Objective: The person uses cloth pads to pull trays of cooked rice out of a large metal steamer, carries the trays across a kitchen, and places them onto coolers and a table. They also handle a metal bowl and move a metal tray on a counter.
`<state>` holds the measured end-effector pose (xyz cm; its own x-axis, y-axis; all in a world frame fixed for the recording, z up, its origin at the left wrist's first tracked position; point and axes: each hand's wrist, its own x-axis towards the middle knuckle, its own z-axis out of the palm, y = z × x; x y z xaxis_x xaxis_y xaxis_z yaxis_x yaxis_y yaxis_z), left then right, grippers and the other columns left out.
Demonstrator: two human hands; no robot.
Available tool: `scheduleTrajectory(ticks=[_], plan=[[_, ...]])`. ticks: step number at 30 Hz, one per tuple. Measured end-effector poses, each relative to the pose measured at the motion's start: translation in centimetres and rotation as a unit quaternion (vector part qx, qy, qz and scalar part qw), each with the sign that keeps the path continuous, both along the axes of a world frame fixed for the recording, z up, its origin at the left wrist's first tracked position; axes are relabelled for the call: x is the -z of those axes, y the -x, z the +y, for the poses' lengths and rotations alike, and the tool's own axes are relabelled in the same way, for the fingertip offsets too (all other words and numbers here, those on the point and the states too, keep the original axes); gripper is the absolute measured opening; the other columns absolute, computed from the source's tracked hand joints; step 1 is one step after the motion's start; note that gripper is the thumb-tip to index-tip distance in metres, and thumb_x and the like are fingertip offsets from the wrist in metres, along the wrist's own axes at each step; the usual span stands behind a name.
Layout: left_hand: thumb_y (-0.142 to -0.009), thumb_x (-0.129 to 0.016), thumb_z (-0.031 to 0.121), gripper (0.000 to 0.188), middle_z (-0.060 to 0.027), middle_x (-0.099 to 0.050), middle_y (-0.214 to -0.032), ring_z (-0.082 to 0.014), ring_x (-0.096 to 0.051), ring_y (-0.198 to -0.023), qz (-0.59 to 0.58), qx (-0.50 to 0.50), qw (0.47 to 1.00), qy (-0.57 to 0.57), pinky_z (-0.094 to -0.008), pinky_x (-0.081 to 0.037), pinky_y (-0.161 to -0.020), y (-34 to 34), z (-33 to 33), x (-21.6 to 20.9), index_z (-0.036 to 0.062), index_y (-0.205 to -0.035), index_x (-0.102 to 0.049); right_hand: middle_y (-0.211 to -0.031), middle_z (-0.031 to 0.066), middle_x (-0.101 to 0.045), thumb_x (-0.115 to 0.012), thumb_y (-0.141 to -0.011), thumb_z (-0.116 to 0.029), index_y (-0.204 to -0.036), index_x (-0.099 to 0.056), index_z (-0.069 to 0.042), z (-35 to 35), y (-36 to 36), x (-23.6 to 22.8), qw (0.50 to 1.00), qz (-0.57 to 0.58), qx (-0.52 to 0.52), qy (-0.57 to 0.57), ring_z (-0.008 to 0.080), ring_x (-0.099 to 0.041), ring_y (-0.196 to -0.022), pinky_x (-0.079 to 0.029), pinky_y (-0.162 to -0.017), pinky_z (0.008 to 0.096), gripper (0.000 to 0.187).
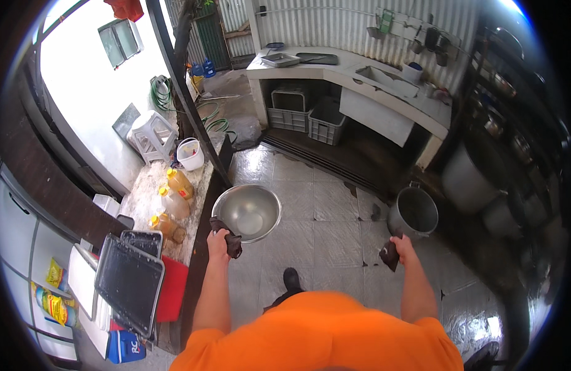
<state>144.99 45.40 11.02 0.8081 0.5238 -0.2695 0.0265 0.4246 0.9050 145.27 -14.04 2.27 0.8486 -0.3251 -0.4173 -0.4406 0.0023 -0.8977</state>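
Head view: a person in an orange shirt (322, 334) above a tiled floor (338, 201), both forearms reaching up from the lower edge of the frame.
Left hand (218, 245): left of centre; fingers curled closed about a crumpled dark brown cloth (235, 247).
Right hand (405, 248): right of centre; fingers closed on a smaller dark wad of cloth (389, 256), which hangs toward the lower left.
Cloths: judged light, soft and limp, with little risk of damage; best gripped in a bunched fold. Whether they are damp cannot be told.
Steel basin (247, 201): centre left of the frame, on the floor; the left hand's cloth overlaps its lower-left rim in view, contact uncertain. Probably stiff, thin-walled and slippery if wet; best held by opposite sides of the rim.
Metal pot (417, 209): right of centre, just beyond the right hand, contact again unclear. Probably stiff and heavier than the cloths; the loop handle (415, 183) at its upper edge offers a sound hold.
Ledge (199, 191): left of the frame, bearing yellow-capped jugs (173, 202).
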Motion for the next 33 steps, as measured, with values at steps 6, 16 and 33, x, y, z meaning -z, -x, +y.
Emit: scheduleTrajectory(ticks=[6, 16, 33], plan=[[-0.072, -0.053, 0.0, 0.022, -0.0069, -0.058, -0.079, -0.0196, -0.061, -0.062, 0.004, 0.031, 1.0, 0.006, -0.0316, -0.052, -0.054, -17.6, 4.0, 0.6, 0.0026, -0.093, -0.054, -0.112, 0.0168, -0.06, -0.063, -0.082, -0.02, -0.12, -0.053, 0.004, 1.6, -3.3, 10.2, 0.973, 0.229, 0.007, -0.005, 0.0275, -0.058, -0.101, -0.048, -0.08, 0.0422, 0.046], [-0.072, -0.054, 0.004, 0.018, -0.0064, -0.056, -0.076, -0.0201, -0.059, -0.06, 0.04, 0.045, 0.998, -0.006, -0.0328, -0.051, -0.052, -47.0, 6.0, -0.3, 0.0039, -0.09, -0.053, -0.111, 0.0159, -0.059, -0.061, -0.08, -0.018, -0.121, -0.053, 0.004, 0.3, -12.9, 14.1, 0.92, 0.377, 0.096, -0.045, 0.0277, -0.059, -0.1, -0.049, -0.081, 0.0421, 0.047], [-0.07, -0.055, 0.001, 0.012, -0.004, -0.051, -0.071, -0.0171, -0.054, -0.058, -0.012, -0.005, 0.999, -0.032, -0.0308, -0.046, -0.052, -99.3, 9.1, -5.9, 0.0013, -0.082, -0.053, -0.089, 0.0065, -0.056, -0.063, -0.077, -0.012, -0.1, -0.055, 0.001, 5.0, -83.4, -2.1, 1.0, 0.004, 0.018, -0.025, 0.022, -0.056, -0.081, -0.047, -0.077, 0.0382, 0.027]])
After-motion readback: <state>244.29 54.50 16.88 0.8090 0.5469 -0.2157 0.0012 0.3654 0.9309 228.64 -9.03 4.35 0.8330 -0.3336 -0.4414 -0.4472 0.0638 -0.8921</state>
